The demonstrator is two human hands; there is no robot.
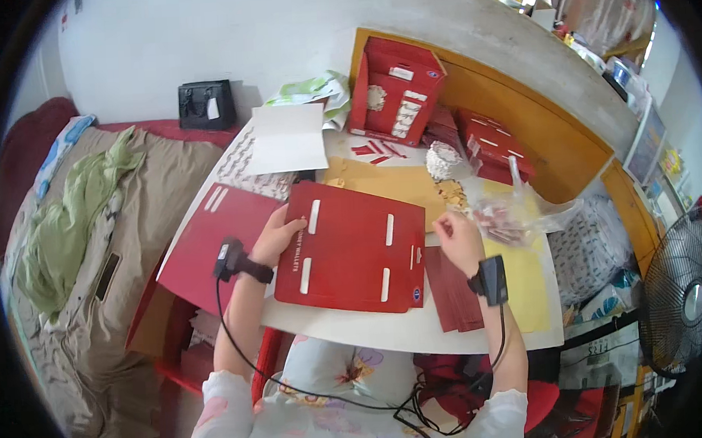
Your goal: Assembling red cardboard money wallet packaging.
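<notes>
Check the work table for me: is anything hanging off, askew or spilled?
One thing: the second red card sheet, left of the left hand, hangs over the table edge. The flat red card under both hands lies skewed. The right hand pinches something small. Nothing looks spilled.

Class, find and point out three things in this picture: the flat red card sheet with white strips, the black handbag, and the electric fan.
flat red card sheet [351,250], head view, on its bare red middle.
black handbag [206,105], head view, on its front panel.
electric fan [693,302], head view, on its centre hub.
</notes>
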